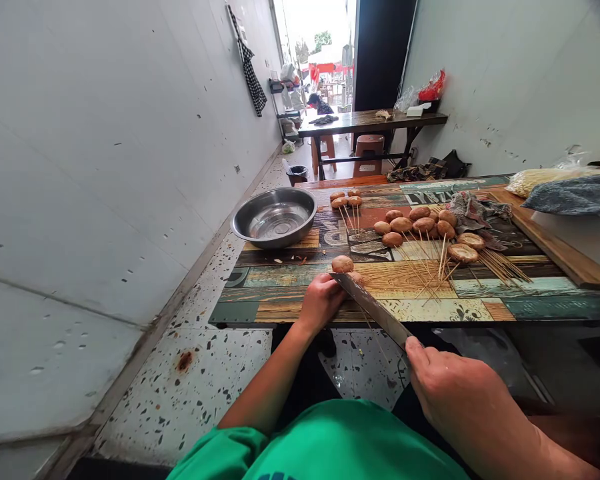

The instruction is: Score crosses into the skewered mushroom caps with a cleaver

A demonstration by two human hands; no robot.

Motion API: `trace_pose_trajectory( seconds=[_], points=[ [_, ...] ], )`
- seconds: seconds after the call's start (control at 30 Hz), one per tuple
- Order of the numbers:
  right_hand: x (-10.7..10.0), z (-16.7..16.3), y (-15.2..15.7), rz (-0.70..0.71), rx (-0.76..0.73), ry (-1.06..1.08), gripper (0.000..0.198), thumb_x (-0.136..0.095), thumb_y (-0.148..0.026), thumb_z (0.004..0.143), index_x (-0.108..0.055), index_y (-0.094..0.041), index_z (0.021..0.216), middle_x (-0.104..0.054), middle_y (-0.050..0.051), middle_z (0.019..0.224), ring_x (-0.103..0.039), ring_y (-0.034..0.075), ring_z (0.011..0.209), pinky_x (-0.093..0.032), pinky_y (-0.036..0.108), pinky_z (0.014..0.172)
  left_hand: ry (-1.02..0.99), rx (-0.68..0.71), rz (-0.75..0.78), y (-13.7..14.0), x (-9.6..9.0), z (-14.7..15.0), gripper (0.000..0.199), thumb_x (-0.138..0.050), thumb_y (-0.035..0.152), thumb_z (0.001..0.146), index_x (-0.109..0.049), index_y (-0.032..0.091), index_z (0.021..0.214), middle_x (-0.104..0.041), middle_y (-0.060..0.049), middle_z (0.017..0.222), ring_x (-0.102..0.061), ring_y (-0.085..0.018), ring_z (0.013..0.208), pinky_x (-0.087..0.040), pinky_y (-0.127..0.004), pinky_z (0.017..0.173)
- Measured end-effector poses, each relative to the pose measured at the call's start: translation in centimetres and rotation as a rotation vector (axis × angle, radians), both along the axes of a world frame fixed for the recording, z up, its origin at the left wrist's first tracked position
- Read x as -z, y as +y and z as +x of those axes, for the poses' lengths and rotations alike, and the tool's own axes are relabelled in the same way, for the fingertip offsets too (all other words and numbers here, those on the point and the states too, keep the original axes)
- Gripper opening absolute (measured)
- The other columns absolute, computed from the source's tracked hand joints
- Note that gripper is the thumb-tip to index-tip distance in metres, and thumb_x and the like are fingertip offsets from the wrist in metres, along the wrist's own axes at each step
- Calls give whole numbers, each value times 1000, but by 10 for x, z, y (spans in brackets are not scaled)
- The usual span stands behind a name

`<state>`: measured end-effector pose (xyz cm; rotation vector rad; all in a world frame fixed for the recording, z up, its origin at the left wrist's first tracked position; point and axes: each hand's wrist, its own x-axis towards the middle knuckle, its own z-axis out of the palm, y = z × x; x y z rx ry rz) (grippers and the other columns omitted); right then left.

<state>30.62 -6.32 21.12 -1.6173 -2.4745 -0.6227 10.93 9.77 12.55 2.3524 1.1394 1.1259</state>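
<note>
The knife lies slanted across the near edge of the patterned table, its blade tip right by the left hand. That hand is curled shut around something near a single mushroom, can't tell exactly what it's pinching. The right hand is clenched on the knife handle. Further back there's a pile of skewered mushrooms, three more skewered ones and a steel bowl. The table print has big letters, partly hidden, looks like "LYN".
</note>
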Motion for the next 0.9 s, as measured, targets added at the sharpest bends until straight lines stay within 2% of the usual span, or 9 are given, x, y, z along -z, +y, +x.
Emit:
trace_pose_trajectory(
  seconds=[0.2, 0.4, 0.53, 0.67, 0.9],
  points=[
    [-5, -4, 1, -12, -8, 2, 30, -55, 2, 62, -74, -5, 84, -57, 3, 46, -56, 18, 36, -33, 25, 32, 4, -24, 1, 1, 4, 0, 11, -62, 19, 83, -71, 20, 89, -70, -5, 99, -64, -18, 92, -52, -31, 83],
    [-6, -9, 0, -14, -2, -69, 38, -54, 5, 53, -74, -3, 85, -57, 4, 47, -57, 18, 37, -38, 23, 31, -16, -36, 4, 0, 3, 0, 10, -61, 20, 83, -70, 20, 89, -70, -6, 98, -64, -18, 90, -52, -30, 81],
    [-11, -15, -3, 10, -6, -102, 42, -55, 4, 50, -74, -2, 87, -58, 5, 48, -56, 18, 36, -38, 23, 31, -17, -18, -13, 0, 1, 0, 11, -59, 12, 81, -68, 18, 82, -70, -6, 91, -62, -18, 85, -51, -30, 79],
    [-13, -19, -4, 8, 12, -161, 40, -55, 3, 53, -75, -6, 87, -58, 5, 47, -56, 17, 36, -37, 21, 31, -32, -33, -88, -1, -1, 1, 12, -59, 9, 78, -67, 18, 81, -70, -5, 87, -63, -17, 83, -51, -27, 77],
    [-9, -22, -5, -29, 62, -181, 37, -57, 3, 59, -75, -7, 89, -59, 5, 48, -57, 17, 38, -37, 20, 33, -35, -36, -66, -1, -1, 1, 11, -59, 10, 78, -68, 17, 82, -70, -6, 89, -63, -18, 85, -50, -28, 77]
  ],
)
